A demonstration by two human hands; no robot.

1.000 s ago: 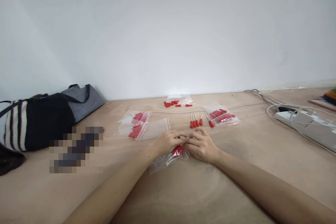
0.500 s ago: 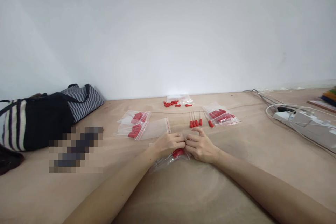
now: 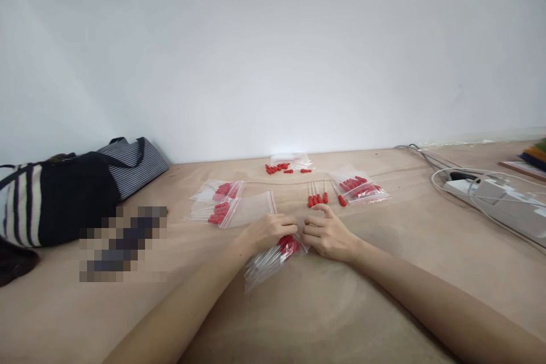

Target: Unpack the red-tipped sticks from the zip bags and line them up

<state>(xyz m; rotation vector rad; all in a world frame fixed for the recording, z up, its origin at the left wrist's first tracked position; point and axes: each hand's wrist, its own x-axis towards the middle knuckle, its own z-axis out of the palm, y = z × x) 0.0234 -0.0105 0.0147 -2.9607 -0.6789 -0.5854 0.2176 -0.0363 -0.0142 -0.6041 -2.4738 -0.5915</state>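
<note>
Between my hands is a clear zip bag (image 3: 267, 266) with several red-bulbed droppers (image 3: 288, 244) inside, their clear stems pointing down to the left. My left hand (image 3: 273, 231) is closed on the bag's upper edge. My right hand (image 3: 327, 237) is curled with its fingertips at the bag's right end, closed on it. Part of the opening is hidden behind my fingers. Just beyond my right hand lie several loose droppers (image 3: 318, 199) in a row, bulbs toward me.
Filled zip bags (image 3: 219, 213) and a flat bag (image 3: 249, 210) lie left; another filled bag (image 3: 360, 186) lies right. Loose red bulbs (image 3: 277, 168) and clear stems (image 3: 302, 162) are near the wall. A black bag (image 3: 77, 196) stands left, a power strip (image 3: 499, 205) with cables right.
The bag has tipped so more of the stems and red bulbs show below my left hand. My hands have drawn slightly apart.
</note>
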